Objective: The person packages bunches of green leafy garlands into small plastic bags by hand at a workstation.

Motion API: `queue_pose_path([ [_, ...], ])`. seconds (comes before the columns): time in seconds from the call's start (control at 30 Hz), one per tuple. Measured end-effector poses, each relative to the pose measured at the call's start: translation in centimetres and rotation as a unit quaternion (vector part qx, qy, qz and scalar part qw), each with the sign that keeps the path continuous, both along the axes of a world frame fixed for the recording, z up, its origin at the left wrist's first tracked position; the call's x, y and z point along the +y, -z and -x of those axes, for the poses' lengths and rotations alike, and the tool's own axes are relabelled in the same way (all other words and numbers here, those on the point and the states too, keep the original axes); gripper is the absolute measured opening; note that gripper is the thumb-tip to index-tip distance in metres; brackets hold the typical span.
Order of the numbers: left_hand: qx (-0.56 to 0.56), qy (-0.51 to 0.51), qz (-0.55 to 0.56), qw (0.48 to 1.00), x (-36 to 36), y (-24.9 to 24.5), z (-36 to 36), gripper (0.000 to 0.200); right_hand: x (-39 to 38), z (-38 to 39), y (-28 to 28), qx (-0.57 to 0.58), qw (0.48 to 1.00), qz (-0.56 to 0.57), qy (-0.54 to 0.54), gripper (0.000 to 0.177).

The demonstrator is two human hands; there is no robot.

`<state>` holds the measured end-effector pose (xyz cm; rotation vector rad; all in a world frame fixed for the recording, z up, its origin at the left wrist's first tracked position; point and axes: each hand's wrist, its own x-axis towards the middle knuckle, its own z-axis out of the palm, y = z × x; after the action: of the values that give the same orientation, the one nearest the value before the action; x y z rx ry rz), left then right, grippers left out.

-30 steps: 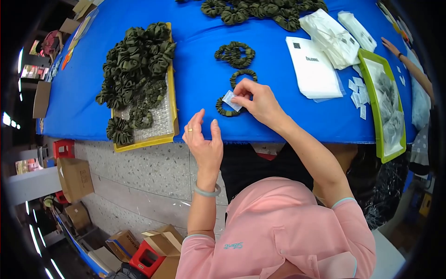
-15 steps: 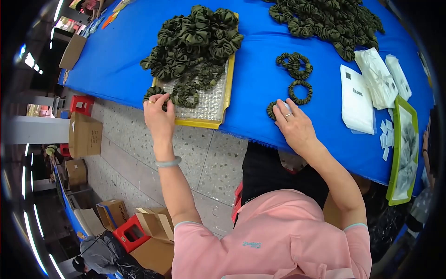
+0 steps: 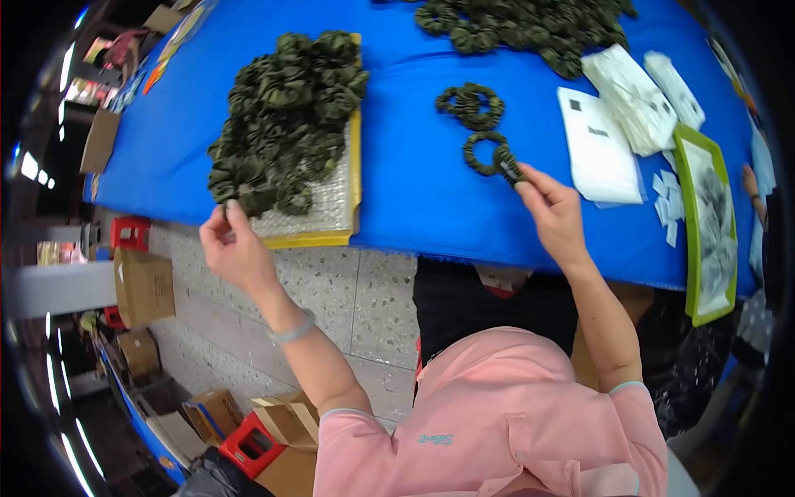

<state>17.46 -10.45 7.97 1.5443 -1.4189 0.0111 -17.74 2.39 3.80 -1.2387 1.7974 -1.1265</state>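
Note:
My right hand (image 3: 553, 214) pinches a dark green scrunchie (image 3: 508, 165) between thumb and fingers and holds it on edge above the blue cloth. That scrunchie overlaps another green scrunchie (image 3: 474, 147) lying flat, with a small group of scrunchies (image 3: 470, 106) just beyond. On the left, my left hand (image 3: 235, 245) has thumb and fingertips closed on a scrunchie (image 3: 238, 178) at the near left corner of a yellow-rimmed tray (image 3: 354, 178). A heap of green scrunchies (image 3: 290, 83) covers most of this tray; its bubbled lining shows at the near right.
A large pile of scrunchies (image 3: 522, 25) lies at the far side of the blue-covered table (image 3: 414, 190). White plastic bags (image 3: 598, 145), small white labels (image 3: 667, 203) and a green-rimmed tray (image 3: 694, 305) are on the right. Cardboard boxes (image 3: 145, 286) stand on the floor at left.
My right hand has lifted a scrunchie off the cloth and tipped it on edge. My left hand stays at the tray's near left corner. The view has shifted, moving the table things leftward.

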Motion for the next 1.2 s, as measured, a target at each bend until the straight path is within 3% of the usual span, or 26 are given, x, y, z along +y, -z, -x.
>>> queue_pose_path([
  [0.03,0.057,0.056,0.024,0.997,1.4,-0.6,2.8,0.008,0.9,0.7,-0.4,-0.056,0.997,-0.034,0.035,0.037],
  [0.07,0.153,0.138,-0.046,0.978,3.0,0.2,6.3,0.009,1.7,1.6,-0.4,-0.06,0.996,-0.006,0.06,0.037],
  [0.13,0.326,0.265,-0.191,0.887,6.5,1.5,13.7,0.011,3.6,3.2,-0.5,-0.067,0.991,0.049,0.105,0.036],
  [0.23,0.429,0.361,-0.343,0.754,10.1,6.3,21.5,0.015,5.5,3.4,-1.8,0.047,0.982,0.127,0.131,0.037],
  [0.27,0.425,0.363,-0.363,0.746,10.6,7.1,22.7,0.016,5.9,3.7,-1.6,0.054,0.981,0.124,0.139,0.037],
  [0.37,0.377,0.363,-0.381,0.763,11.3,8.2,24.2,0.018,6.6,4.2,0.6,0.321,0.918,0.226,0.057,0.037],
  [0.53,0.352,0.382,-0.395,0.757,11.3,8.8,24.2,0.015,6.6,2.7,4.1,0.428,0.886,0.175,-0.03,0.043],
  [0.7,0.122,0.385,-0.25,0.88,8.0,7.8,23.2,0.014,6.7,2.5,3.6,0.44,0.886,0.139,-0.054,0.041],
  [0.77,0.088,0.402,-0.184,0.893,6.1,5.9,24.7,0.012,6.3,2.4,4.5,0.432,0.886,0.161,-0.044,0.039],
  [0.9,-0.053,0.554,-0.061,0.828,3.3,4.5,30.1,0.003,7.1,3.5,4.9,0.418,0.889,0.185,-0.03,0.037],
  [1.03,-0.144,0.641,-0.027,0.754,2.1,5.6,35.7,0.004,9.2,4.9,4.0,0.396,0.896,0.198,-0.024,0.036],
  [1.17,-0.401,0.622,-0.032,0.672,2.6,6.3,39.1,0.007,13.1,7.5,3.0,0.395,0.903,0.167,0.02,0.035],
  [1.2,-0.402,0.623,-0.033,0.671,2.6,6.6,39.4,0.007,14.0,8.2,2.8,0.392,0.907,0.153,0.036,0.035],
])
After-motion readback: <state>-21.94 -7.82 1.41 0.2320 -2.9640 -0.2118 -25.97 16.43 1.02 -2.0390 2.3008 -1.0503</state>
